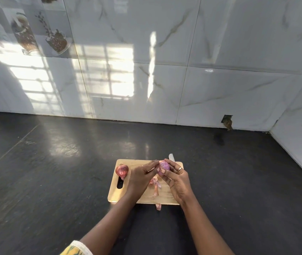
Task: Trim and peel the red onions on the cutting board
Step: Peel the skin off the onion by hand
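The step in hand was the peeling of the first onion, not the trimming. The right hand [177, 181] held the half-peeled onion [164, 165] just above the far right part of the cutting board [117, 194], its fingers [167, 161] curled over the top and the pale purple flesh showing between them. The left hand [141, 176] reached across with its fingers nearly straight and their tips against the onion's left side; whether they pinched a strip of skin could not be told. Loose peelings [154, 183] lay on the board below the hands, and one stray strip [158, 207] had fallen just off the near edge onto the dark desk [54, 172]. The second onion [122, 171] sat in its full papery skin at the board's far left corner, beside the handle slot, well apart from the work. A pale knife [171, 157] (only its end showed past the right hand) lay at the far edge. By my judgement the next move called for stripping the last skin, setting this onion down, then taking the knife to trim the untouched one.
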